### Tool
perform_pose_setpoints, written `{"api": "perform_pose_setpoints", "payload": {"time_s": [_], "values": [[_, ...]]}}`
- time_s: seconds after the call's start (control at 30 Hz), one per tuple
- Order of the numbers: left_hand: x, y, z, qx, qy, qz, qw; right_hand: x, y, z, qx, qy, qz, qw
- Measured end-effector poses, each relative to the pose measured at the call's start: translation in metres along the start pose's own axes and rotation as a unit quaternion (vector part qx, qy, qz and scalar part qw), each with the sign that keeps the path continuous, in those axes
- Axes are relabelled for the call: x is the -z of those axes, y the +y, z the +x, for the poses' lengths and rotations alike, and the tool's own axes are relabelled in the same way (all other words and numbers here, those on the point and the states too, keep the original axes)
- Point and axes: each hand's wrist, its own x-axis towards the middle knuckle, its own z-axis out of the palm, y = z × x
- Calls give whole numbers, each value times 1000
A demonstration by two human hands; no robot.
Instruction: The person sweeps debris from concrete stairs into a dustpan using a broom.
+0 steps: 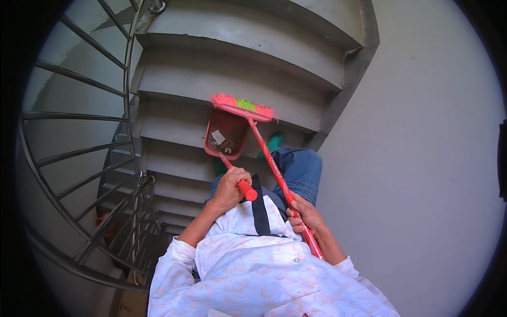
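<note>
My left hand (233,185) is wrapped around the red handle of a long-handled dustpan (206,138). Inside the pan lie a white scrap of paper (218,137) and some dark, crumbly debris (229,149). My right hand (305,214) grips the red stick of a broom (273,162). The broom's pink and green bristles (243,104) lie at the edge of a stair tread, just beyond the dustpan's far end. The broom head hides part of that end.
Grey concrete stairs (229,75) rise ahead and descend behind on the left. A metal railing (127,79) curves along the left, and a pale wall (408,158) bounds the right. My green boots (276,140) stand on a step. An orange object (103,224) shows below, beyond the railing.
</note>
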Motion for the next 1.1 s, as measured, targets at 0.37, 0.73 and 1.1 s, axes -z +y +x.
{"api": "perform_pose_setpoints", "payload": {"time_s": [0.37, 0.73, 1.1], "values": [[15, 9, -10, -6, 15, 52, 998, 117, -57, 46, 100, 114, 136, 979], [34, 24, -12, 28, -44, 122, 991, 57, -13, -31, 48, -9, 39, 998], [36, 28, -11, 30, -68, 145, 987, 82, -22, 32, 75, 124, -67, 987]]}}
